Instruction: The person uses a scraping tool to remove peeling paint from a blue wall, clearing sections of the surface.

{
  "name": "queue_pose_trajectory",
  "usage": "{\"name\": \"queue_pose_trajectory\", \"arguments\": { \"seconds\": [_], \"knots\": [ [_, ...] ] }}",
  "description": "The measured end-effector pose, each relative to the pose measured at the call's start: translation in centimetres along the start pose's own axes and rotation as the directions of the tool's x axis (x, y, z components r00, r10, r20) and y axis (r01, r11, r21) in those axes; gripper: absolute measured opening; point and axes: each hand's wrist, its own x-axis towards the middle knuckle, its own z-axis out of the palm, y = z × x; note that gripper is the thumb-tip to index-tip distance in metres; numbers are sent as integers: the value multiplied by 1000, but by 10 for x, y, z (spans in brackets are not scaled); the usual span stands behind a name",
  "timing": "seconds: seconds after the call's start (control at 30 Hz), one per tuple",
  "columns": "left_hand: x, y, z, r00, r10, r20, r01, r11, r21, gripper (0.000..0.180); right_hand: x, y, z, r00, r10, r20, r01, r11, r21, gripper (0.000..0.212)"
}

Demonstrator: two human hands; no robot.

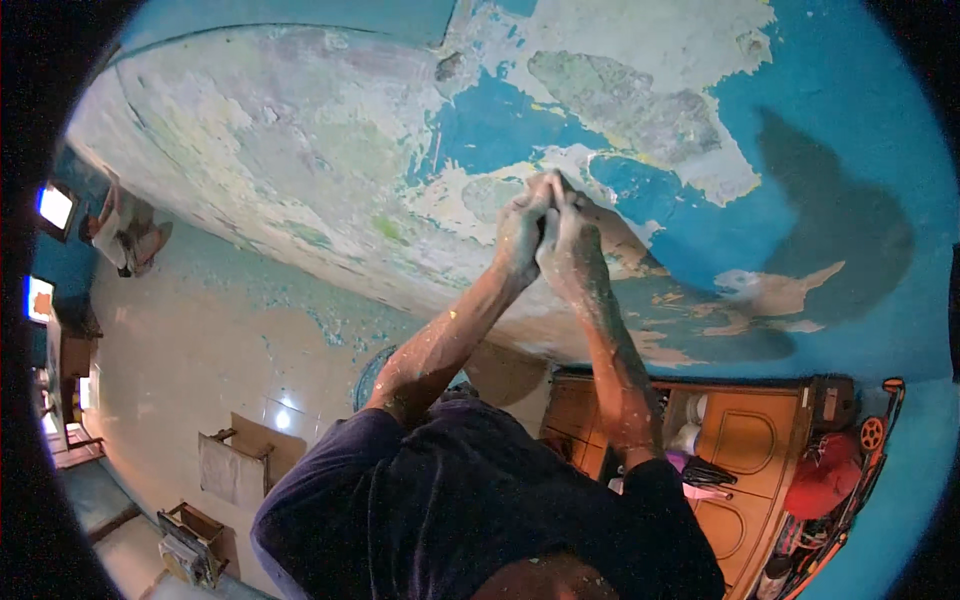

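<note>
Both of my arms reach up to a wall (480, 120) whose blue paint has come off in large patches, baring pale and grey plaster. My left hand (520, 232) and my right hand (573, 245) are closed and pressed together against the wall, both coated in pale dust. A small dark edge shows by the fingertips, but the thing they grip is mostly hidden, so I cannot make out its kind. A strip of blue paint (635, 188) remains just right of my fingers. Paint flecks dot my forearms.
An orange-brown wooden cabinet (740, 440) stands below right, beside a red bag (825, 475) and an orange-and-black wheeled frame (873, 434). A small stool (235, 465) is on the tiled floor (180, 330), where paint chips lie along the wall. At far left, another person (125, 235) is low against the wall.
</note>
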Motion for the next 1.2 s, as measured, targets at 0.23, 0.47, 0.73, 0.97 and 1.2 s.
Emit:
{"name": "queue_pose_trajectory", "arguments": {
  "seconds": [0.23,0.47,0.73,0.97,1.2],
  "knots": [
    [9,14,-21,997,-43,-62,52,988,147,27,25,-9,10,972,185,146,-184,983,-20,23],
    [-7,65,-31,984,136,-117,-72,897,436,33,23,-53,15,969,75,236,-184,856,483,26],
    [-7,31,-44,986,166,-2,-135,810,570,20,-18,-18,69,905,414,102,-376,663,647,30],
    [20,46,-61,967,248,54,-203,627,752,24,-7,-33,102,839,527,134,-411,453,791,28],
    [13,65,-43,993,109,44,-93,500,861,21,-5,-10,139,842,539,1,-100,154,983,29]
  ]
}}
